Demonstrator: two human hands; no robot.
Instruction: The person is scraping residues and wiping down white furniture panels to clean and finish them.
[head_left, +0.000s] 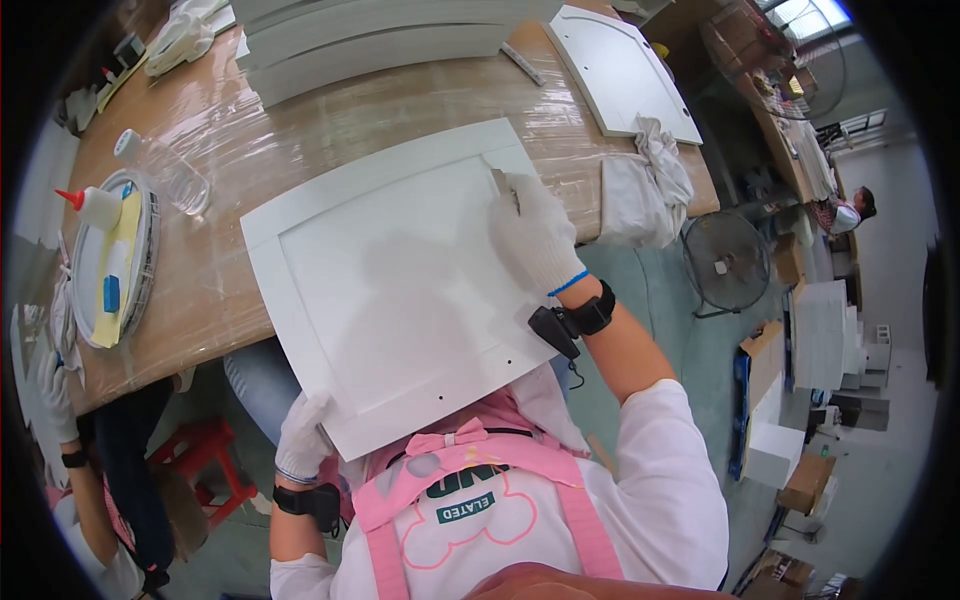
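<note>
A white cabinet door panel (400, 300) with a raised frame lies partly on the table and overhangs its near edge toward my body. My left hand (303, 435), in a white glove, grips the panel's near left corner, its fingertips partly hidden by the edge. Over the panel's far right frame corner is my gloved right hand (540, 230), closed around a small thin flat tool (503, 183) whose tip shows past the fingers; its exact kind is unclear. Two small dark holes show along the panel's near side.
Stacked white panels (380, 50) stand at the back. At left, a clear bottle (175, 175) is beside a round tray (150, 250) holding a red-tipped glue bottle (98, 207). A cloth (648, 185) hangs at the right edge by another door (625, 70). A co-worker's gloved hand (55, 395) is far left.
</note>
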